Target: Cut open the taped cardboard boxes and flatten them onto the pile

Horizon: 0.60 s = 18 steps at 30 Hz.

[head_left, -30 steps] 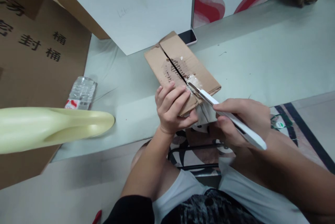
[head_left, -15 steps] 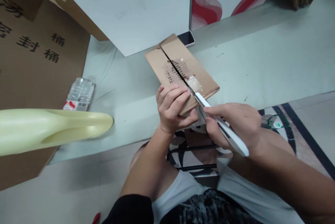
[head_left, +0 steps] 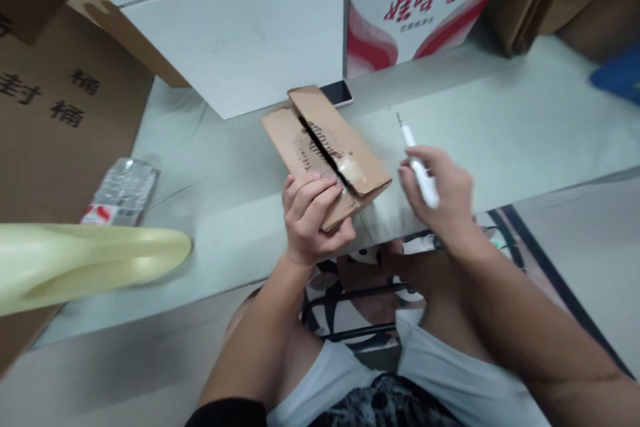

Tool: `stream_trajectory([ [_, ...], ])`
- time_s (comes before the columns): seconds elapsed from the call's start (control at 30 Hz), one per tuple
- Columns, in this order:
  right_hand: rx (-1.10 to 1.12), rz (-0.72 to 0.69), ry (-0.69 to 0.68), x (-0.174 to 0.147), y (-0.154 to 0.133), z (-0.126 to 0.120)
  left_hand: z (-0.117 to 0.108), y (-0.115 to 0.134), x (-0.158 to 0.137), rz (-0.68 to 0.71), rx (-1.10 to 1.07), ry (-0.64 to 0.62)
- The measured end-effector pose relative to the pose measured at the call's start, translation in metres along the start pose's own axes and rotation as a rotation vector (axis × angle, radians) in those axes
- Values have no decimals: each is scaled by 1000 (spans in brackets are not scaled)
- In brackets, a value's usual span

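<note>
A small brown cardboard box (head_left: pixel 345 147) rests on the pale green tabletop, its top split by a dark gap along the seam, with one flap slightly raised. Clear tape and smudged print show near the slit. My left hand (head_left: pixel 313 214) grips the box's near left corner, fingers over the top and thumb at the near side. To the right of the box, my right hand (head_left: pixel 443 190) is closed around a white-handled utility knife (head_left: pixel 420 170). The knife's thin blade points away from me, apart from the box and above the table.
Behind the box stand a white carton (head_left: pixel 240 34) and a red-and-white water carton (head_left: pixel 415 14), with a phone (head_left: pixel 339 92) at their foot. At left are a large brown carton (head_left: pixel 65 147), a clear plastic bottle (head_left: pixel 125 190) and a pale yellow curved object (head_left: pixel 100 257). Something blue (head_left: pixel 620 77) lies far right.
My right hand has drawn the knife out of the seam and moved it to the right, away from the box. The slit now gapes wider. My left hand still holds the box.
</note>
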State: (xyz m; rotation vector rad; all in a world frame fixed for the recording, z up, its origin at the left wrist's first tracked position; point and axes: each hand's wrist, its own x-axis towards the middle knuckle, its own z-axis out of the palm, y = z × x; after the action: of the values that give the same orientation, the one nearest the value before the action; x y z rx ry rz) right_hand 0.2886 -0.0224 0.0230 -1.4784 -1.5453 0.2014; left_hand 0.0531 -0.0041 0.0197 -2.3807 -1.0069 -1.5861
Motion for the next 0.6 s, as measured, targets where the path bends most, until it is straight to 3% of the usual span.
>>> stream_trajectory([
  [0.13, -278, 115, -352, 25, 37, 21, 4, -1, 5, 6, 8, 34],
  [0.23, -266, 158, -428, 28, 41, 21, 4, -2, 7, 19, 15, 28],
  [0.4, 37, 273, -158, 44, 49, 15, 5, -2, 10, 16, 24, 40],
  [0.5, 110, 356, 109, 85, 83, -3, 7, -3, 12, 13, 23, 39],
  [0.6, 40, 408, 314, 148, 135, -42, 7, -4, 13, 16, 33, 26],
])
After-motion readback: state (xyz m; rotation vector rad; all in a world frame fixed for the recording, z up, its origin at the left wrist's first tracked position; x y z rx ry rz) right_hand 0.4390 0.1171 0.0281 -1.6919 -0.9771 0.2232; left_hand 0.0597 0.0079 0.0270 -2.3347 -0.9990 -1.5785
